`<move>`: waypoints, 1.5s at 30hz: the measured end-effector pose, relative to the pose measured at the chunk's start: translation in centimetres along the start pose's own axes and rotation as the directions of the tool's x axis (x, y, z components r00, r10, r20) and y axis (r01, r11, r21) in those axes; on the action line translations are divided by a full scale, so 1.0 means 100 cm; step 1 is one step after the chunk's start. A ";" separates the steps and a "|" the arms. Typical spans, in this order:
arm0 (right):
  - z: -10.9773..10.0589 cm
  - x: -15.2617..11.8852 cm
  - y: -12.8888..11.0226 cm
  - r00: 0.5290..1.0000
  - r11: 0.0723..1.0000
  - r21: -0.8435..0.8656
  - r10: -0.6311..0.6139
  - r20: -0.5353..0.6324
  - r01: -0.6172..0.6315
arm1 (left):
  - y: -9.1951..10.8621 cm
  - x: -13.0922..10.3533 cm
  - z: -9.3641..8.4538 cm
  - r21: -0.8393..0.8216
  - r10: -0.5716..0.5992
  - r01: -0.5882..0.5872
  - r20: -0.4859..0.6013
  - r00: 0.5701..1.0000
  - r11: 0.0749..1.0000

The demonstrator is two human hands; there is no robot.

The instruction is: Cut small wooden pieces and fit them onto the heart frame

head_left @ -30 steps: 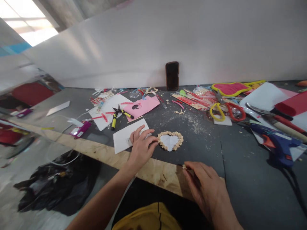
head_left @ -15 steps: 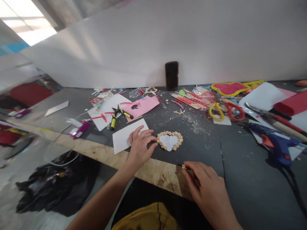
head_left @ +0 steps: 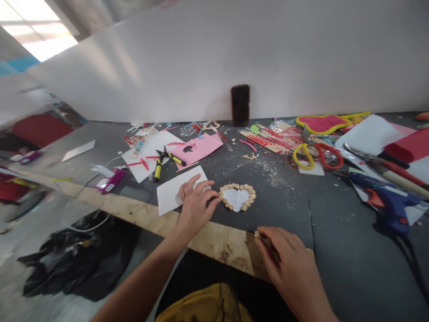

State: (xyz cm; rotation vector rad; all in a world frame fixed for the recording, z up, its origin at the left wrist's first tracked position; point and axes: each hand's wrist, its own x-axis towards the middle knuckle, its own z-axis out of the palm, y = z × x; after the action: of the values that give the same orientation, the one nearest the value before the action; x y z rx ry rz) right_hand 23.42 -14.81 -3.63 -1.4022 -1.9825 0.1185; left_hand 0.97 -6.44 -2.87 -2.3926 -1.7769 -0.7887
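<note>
A white paper heart (head_left: 236, 198) edged with small pale wooden pieces lies on the dark grey tabletop in front of me. My left hand (head_left: 197, 203) pinches the left edge of this heart between thumb and index finger, its other fingers lifted over a folded white paper (head_left: 167, 196). Nearer to me, over the pale wooden front strip, my right hand (head_left: 288, 255) holds a small bit of wood (head_left: 257, 234) between thumb and fingertips. Its exact form is too small to make out.
Yellow-handled pliers (head_left: 164, 162) and a pink sheet (head_left: 197, 150) lie at the back left. A phone (head_left: 240, 105) leans on the wall. Scissors (head_left: 328, 155), patterned red sticks (head_left: 268, 141) and a blue glue gun (head_left: 385, 197) with its cord occupy the right.
Both hands keep the same hold and place. The view has shifted only very slightly.
</note>
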 end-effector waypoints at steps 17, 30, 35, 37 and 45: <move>-0.001 0.001 -0.001 1.000 1.000 0.001 0.009 0.007 -0.009 | -0.003 -0.003 -0.005 0.014 0.054 -0.054 0.001 0.999 0.998; 0.001 0.000 -0.001 1.000 1.000 0.005 0.013 0.011 -0.013 | -0.004 -0.002 -0.003 0.063 0.102 -0.100 -0.032 0.994 0.993; 0.000 0.000 -0.001 1.000 1.000 0.004 0.011 0.023 -0.012 | -0.004 -0.002 -0.001 0.071 0.105 -0.103 -0.021 0.994 0.992; -0.001 -0.001 0.000 1.000 1.000 0.006 0.014 0.028 -0.014 | -0.005 -0.003 0.000 0.075 0.109 -0.107 -0.023 0.994 0.991; 0.000 0.000 0.000 1.000 1.000 0.005 0.002 0.028 -0.003 | -0.005 -0.002 -0.002 0.078 0.111 -0.111 -0.005 0.994 0.991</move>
State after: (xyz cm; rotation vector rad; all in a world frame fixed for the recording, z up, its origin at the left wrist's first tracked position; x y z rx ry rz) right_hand 23.40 -14.87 -3.62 -1.4067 -2.0020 0.1454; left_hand 0.42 -6.56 -2.87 -2.4093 -1.6233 -0.7032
